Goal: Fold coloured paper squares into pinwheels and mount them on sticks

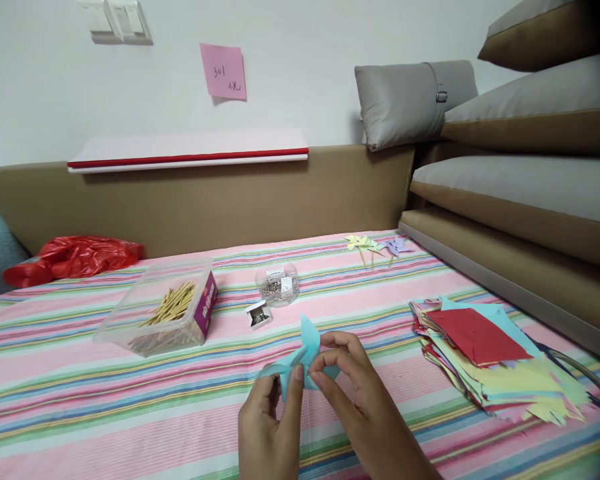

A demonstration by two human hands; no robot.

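A light blue paper pinwheel (307, 340) with folded blades is held low in the middle of the head view. My left hand (273, 420) is closed on its left side, thumb pressed near the centre. From the right, my right hand (355, 387) pinches at the centre with thumb and index finger, its other fingers around the right blade. Anything tiny between those fingertips is too small to make out. Just beyond the hands lie a small open white box (259, 315) with metal bits and a clear round container (279, 285) holding small metal pieces.
Left stands a clear plastic box (155, 313) of wooden sticks. Coloured paper sheets (485, 353) are piled at right, partly over scissors (587, 380). Several finished pinwheels (375, 247) on sticks lie at the back. A red plastic bag (80, 257) and stacked cushions (525, 187) border the striped cloth (130, 407).
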